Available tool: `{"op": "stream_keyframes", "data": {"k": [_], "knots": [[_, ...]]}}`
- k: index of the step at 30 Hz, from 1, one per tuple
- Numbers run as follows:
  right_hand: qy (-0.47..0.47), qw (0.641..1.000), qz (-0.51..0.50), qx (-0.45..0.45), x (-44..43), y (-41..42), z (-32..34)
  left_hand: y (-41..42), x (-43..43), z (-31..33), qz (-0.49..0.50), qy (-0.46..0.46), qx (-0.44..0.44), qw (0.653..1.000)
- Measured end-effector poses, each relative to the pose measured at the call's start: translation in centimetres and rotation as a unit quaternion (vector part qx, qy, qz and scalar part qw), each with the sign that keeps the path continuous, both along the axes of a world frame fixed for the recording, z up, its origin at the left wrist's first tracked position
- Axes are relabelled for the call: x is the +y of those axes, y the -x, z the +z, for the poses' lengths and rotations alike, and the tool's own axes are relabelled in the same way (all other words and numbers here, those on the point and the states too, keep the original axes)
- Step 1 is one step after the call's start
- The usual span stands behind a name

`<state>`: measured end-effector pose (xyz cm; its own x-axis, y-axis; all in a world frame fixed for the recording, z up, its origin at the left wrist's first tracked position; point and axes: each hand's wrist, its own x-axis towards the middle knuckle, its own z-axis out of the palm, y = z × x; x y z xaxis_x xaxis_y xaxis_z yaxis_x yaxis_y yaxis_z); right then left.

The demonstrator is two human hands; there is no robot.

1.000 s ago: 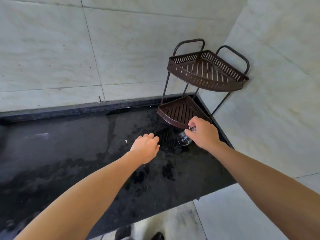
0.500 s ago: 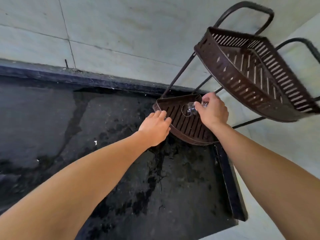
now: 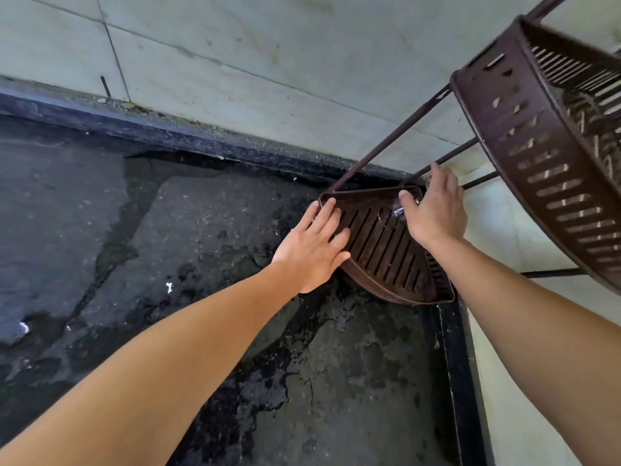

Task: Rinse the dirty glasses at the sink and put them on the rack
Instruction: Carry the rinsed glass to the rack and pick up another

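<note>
A clear glass (image 3: 391, 213) is in the back corner of the brown rack's lower shelf (image 3: 379, 257), mostly hidden under my right hand (image 3: 437, 213). That hand reaches in over the shelf, its thumb against the glass and its fingers round the hidden part. With straight fingers, my left hand (image 3: 312, 250) rests on the front left rim of the same shelf. The rack's upper shelf (image 3: 537, 156) hangs above at the right and holds nothing that I can see.
The rack stands in the corner of a wet black stone counter (image 3: 168, 230). Pale tiled walls (image 3: 268, 62) close it in behind and to the right. The counter's raised black edge (image 3: 457, 364) runs down the right side. No sink is in view.
My right hand has carried the glass deeper, to the back corner of the lower shelf. My left hand opened and came onto the shelf rim. The view moved closer to the rack.
</note>
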<state>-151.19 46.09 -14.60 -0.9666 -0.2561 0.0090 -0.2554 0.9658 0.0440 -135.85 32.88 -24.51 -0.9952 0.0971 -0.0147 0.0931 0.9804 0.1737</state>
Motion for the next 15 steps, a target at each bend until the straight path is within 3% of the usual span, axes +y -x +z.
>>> {"op": "stream_keyframes", "data": {"k": [5,15], "knots": [[-0.039,0.999,0.011,-0.027,0.4,-0.5,1.0,0.1,0.0,0.9,0.005,0.011,-0.029,1.0],[-0.029,0.99,0.139,0.006,2.2,-7.2,5.6,-5.4,-1.4,8.0,0.082,0.06,-0.041,0.994]]}}
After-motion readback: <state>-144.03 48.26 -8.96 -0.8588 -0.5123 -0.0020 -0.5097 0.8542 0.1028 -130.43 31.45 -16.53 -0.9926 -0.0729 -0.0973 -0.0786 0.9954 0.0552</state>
